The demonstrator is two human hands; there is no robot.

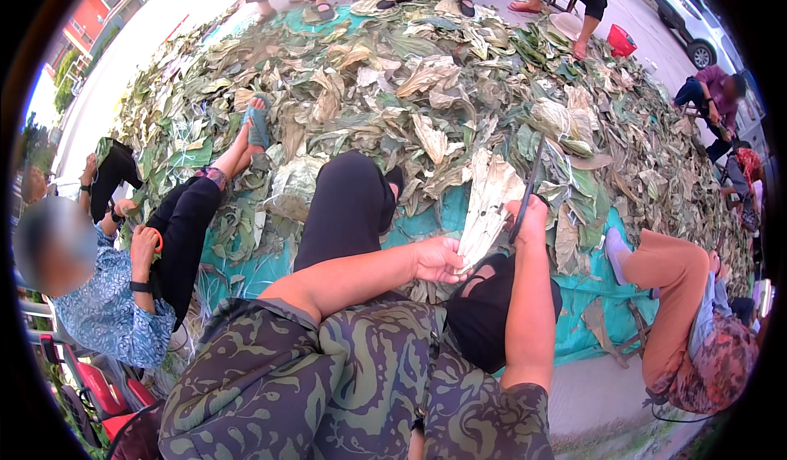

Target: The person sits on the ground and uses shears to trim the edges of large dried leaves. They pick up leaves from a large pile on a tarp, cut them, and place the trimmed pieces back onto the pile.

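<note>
My left hand (438, 259) pinches the narrow lower end of a pale, dried leaf (492, 193), which fans out upward in front of my knees. On its right side, my right hand (529, 218) is closed around the dark handle of what looks like a pair of scissors (537, 165). Their long dark blades point up and away from me, close along the leaf's right edge. Whether the blades touch the leaf I cannot tell. Just beyond both hands spreads a large heap of dried leaves (361, 99), brown, cream and green.
Under the heap lies a green tarp (586, 321). At my left sits a person in a blue patterned shirt (111, 292); at my right, one in brown trousers (668, 296). Several others sit around the far edge, near a red basket (621, 42) and a white car (689, 21).
</note>
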